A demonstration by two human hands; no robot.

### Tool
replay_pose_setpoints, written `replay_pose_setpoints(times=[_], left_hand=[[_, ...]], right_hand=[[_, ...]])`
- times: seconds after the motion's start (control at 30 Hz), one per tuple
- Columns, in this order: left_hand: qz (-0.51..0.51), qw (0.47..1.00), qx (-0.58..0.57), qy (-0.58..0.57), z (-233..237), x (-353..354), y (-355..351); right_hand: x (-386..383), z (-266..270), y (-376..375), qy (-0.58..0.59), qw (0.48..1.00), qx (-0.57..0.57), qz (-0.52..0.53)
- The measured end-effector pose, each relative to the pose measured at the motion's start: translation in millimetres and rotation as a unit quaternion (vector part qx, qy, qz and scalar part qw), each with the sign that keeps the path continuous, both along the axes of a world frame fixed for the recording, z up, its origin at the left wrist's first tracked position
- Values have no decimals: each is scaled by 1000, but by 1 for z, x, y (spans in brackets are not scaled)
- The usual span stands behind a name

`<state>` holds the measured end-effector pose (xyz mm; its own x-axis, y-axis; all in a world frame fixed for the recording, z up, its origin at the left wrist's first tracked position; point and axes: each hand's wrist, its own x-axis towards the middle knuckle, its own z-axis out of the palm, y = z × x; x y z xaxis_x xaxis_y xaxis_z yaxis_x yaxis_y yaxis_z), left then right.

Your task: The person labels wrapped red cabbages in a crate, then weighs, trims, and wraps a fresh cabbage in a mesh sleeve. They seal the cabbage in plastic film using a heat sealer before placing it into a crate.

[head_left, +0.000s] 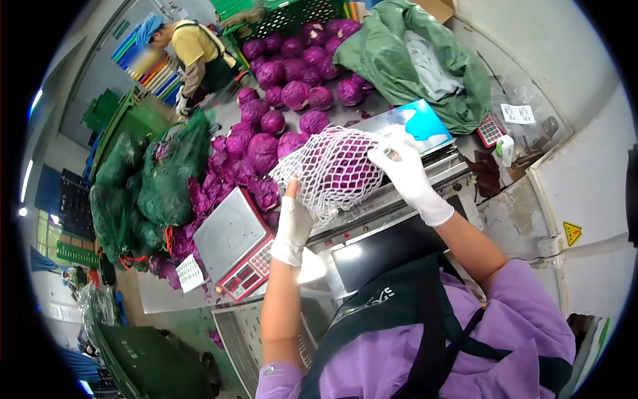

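A white foam mesh net (pixel 318 154) is stretched around a purple cabbage (pixel 359 161), whose leaves show through the holes. My left hand (pixel 292 226), in a white glove with the thumb tip bare, grips the net's lower left side; its other fingers are mostly hidden. At the right end of the cabbage, my right hand (pixel 409 176), also gloved, has its fingers closed on the net's edge. Both hands hold the bundle above the front edge of a metal machine (pixel 442 174). Left of my left hand stands a red-framed digital scale (pixel 229 233).
Many loose purple cabbages (pixel 296 95) and torn leaves cover the table beyond. Green mesh sacks (pixel 166 183) lie at left, a green plastic bag (pixel 392 50) at back right. A co-worker (pixel 196 56) bends over at the far left. A green bin (pixel 153 359) stands at lower left.
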<state>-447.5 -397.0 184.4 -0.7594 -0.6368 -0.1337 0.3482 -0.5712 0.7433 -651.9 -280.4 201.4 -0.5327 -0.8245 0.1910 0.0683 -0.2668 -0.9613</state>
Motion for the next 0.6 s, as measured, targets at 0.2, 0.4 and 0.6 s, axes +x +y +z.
replay_pose_setpoints(times=[0.2,0.4,0.6], left_hand=[[-21,980,-167,-110,-35,-68,-52],[-83,959,-206,-176,-50,-92,-65],[-145,937,-215,-234,-28,-78,-73]], right_hand=[[-86,-25,-23,31,997,34,-69],[-135,-67,-42,32,993,97,-54],[-152,-84,-39,-168,982,87,11]])
